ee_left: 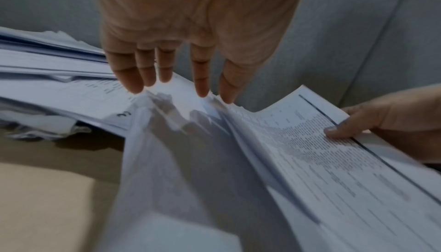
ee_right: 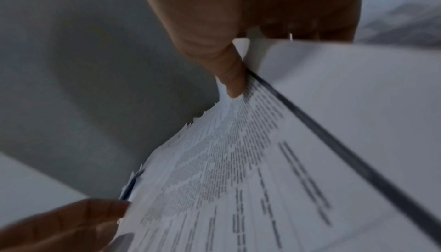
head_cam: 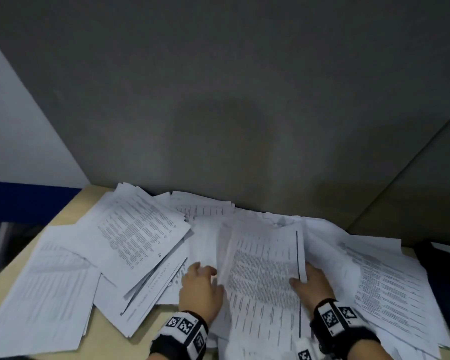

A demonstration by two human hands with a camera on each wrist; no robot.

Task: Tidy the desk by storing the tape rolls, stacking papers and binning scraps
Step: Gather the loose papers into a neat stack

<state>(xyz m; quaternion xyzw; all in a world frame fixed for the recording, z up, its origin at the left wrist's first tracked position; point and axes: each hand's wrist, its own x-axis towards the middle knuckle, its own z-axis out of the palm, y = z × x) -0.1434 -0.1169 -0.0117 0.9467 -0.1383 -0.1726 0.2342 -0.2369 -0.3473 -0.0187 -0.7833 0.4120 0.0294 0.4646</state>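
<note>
on printed sheaf (head_cam: 264,276), right hand (head_cam: 313,281) pinching

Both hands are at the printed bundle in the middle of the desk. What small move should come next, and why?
Probably closing the left hand on the bundle's free left edge: its fingers are straight beside it, while the right hand alone pinches the right edge, thumb on top. Then the sheets could be squared up for stacking.

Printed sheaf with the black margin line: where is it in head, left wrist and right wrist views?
Head: the printed sheaf is lower centre, between the left hand and the right hand.
Left wrist: sheaf lower right, right hand at its far edge.
Right wrist: sheaf fills the lower right, thumb on it.
Shared landmark: the black margin line.
</note>
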